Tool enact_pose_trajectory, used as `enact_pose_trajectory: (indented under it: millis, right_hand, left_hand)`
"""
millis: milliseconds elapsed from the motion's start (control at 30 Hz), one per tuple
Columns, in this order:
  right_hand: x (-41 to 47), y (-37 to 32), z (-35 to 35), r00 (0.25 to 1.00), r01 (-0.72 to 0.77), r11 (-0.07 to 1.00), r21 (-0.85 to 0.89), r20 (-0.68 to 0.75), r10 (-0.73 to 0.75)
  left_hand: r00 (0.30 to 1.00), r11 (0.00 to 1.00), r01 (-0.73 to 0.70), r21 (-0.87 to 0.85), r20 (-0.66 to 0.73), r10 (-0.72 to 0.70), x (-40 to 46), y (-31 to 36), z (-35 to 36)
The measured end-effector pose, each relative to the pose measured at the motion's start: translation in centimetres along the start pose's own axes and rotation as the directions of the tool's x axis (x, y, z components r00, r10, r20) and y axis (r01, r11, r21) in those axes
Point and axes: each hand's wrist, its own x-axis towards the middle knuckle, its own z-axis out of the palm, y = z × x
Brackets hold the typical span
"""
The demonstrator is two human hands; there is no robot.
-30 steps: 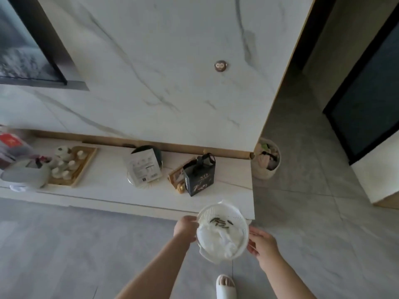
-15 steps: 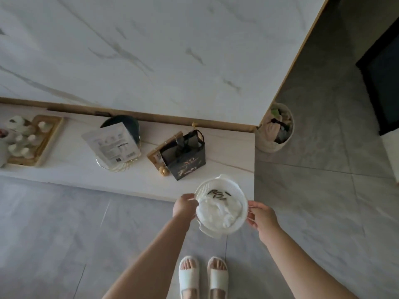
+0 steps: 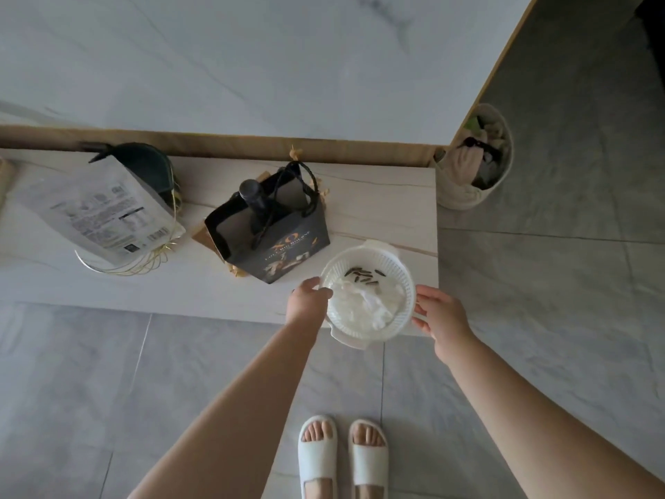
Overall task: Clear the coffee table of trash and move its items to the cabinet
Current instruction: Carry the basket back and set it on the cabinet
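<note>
A white perforated plastic basket [image 3: 397, 266] holds crumpled white tissue [image 3: 363, 306] and several dark seed shells [image 3: 361, 274]. My left hand [image 3: 306, 300] grips its left rim and my right hand [image 3: 437, 313] holds its right rim. The basket hangs over the front right corner of the low white marble-look cabinet [image 3: 378, 207], and I cannot tell whether it touches the top.
On the cabinet stand a dark gift bag [image 3: 284, 246] with a bottle inside, a white printed pouch [image 3: 100, 214] on a gold wire stand, and a dark round object [image 3: 147, 165]. A full white waste bin [image 3: 475, 160] sits on the floor right of the cabinet. White slippers show below.
I have stepped closer to the cabinet and the view tilted down. The basket moved forward, over the cabinet's front right corner. Both hands keep their hold.
</note>
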Motion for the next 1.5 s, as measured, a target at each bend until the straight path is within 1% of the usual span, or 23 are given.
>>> enact_pose_trajectory:
  millis: [100, 367, 433, 467, 500, 533, 600, 667, 733, 800, 867, 933, 1000, 1100, 1267, 1400, 1500]
  right_hand:
    - [0.7, 0.1, 0.3, 1.0, 0.0, 1.0, -0.016, -0.014, 0.0]
    - [1.7, 0.0, 1.3, 0.998, 0.06, 0.992, -0.11, -0.01, -0.061]
    - [1.8, 0.1, 1.4, 0.997, 0.065, 0.976, -0.208, -0.022, -0.071]
    - [1.9, 0.1, 1.4, 0.995, 0.081, 0.949, -0.306, -0.024, -0.092]
    - [1.8, 0.1, 1.4, 0.992, 0.105, 0.895, -0.433, -0.017, -0.125]
    - [1.6, 0.0, 1.4, 0.988, 0.128, 0.813, -0.568, 0.002, -0.154]
    - [0.9, -0.5, 1.3, 0.984, 0.152, 0.616, -0.773, 0.063, -0.164]
    - [-0.5, -1.3, 1.3, 0.972, 0.218, 0.42, -0.881, 0.159, -0.17]
    - [-2.4, -2.3, 1.6, 0.951, 0.292, 0.252, -0.923, 0.251, -0.182]
    - [-5.1, -3.3, 1.8, 0.935, 0.336, 0.135, -0.932, 0.313, -0.165]
    - [-8.4, -4.1, 2.0, 0.916, 0.385, 0.037, -0.922, 0.377, -0.14]
    - [-11.7, -4.8, 2.4, 0.888, 0.439, -0.046, -0.897, 0.441, -0.131]
    - [-15.0, -5.2, 3.1, 0.856, 0.492, -0.115, -0.863, 0.504, -0.12]
    - [-19.7, -5.7, 4.7, 0.799, 0.571, -0.202, -0.796, 0.595, -0.084]
    - [-26.7, -5.9, 8.8, 0.66, 0.704, -0.348, -0.619, 0.751, 0.001]
    - [-31.8, -5.3, 12.9, 0.561, 0.77, -0.43, -0.472, 0.822, 0.101]
    - [-35.3, -4.2, 16.1, 0.515, 0.795, -0.468, -0.386, 0.837, 0.185]
  left_hand:
    - [1.0, 1.0, 0.005, 0.005, 0.011, -0.005, 0.7, 0.2, 0.3]
    - [1.0, 1.0, 0.005, -0.006, 0.022, -0.005, 1.9, 0.8, 0.4]
    - [0.999, 1.0, 0.015, -0.002, 0.035, -0.015, 2.0, 0.8, 0.2]
    - [0.999, 0.999, 0.018, 0.026, 0.04, -0.019, 1.9, 0.8, 0.0]
    - [0.999, 0.996, 0.015, 0.093, 0.044, -0.019, 1.8, 0.9, -0.2]
    - [0.999, 0.982, 0.008, 0.189, 0.047, -0.018, 1.5, 0.9, -0.4]
    - [0.999, 0.929, -0.019, 0.369, 0.054, -0.001, 0.5, 0.9, -1.0]
    - [0.997, 0.867, -0.062, 0.494, 0.078, 0.026, -0.9, 0.7, -1.8]
    - [0.993, 0.784, -0.106, 0.611, 0.108, 0.051, -2.8, 0.6, -3.0]
    - [0.986, 0.683, -0.155, 0.713, 0.15, 0.067, -5.4, 0.3, -4.3]
    - [0.979, 0.599, -0.199, 0.775, 0.187, 0.083, -8.6, -0.2, -5.7]
    - [0.978, 0.573, -0.203, 0.794, 0.191, 0.082, -12.0, -0.7, -7.3]
    - [0.981, 0.584, -0.187, 0.79, 0.177, 0.075, -15.2, -1.1, -9.1]
    - [0.988, 0.636, -0.151, 0.757, 0.129, 0.08, -19.7, -1.6, -12.1]
    - [0.995, 0.727, -0.067, 0.684, -0.01, 0.102, -25.9, -2.9, -17.8]
    - [0.984, 0.759, 0.001, 0.651, -0.135, 0.114, -29.8, -4.9, -22.7]
    - [0.97, 0.786, 0.064, 0.615, -0.223, 0.095, -32.4, -7.5, -26.6]
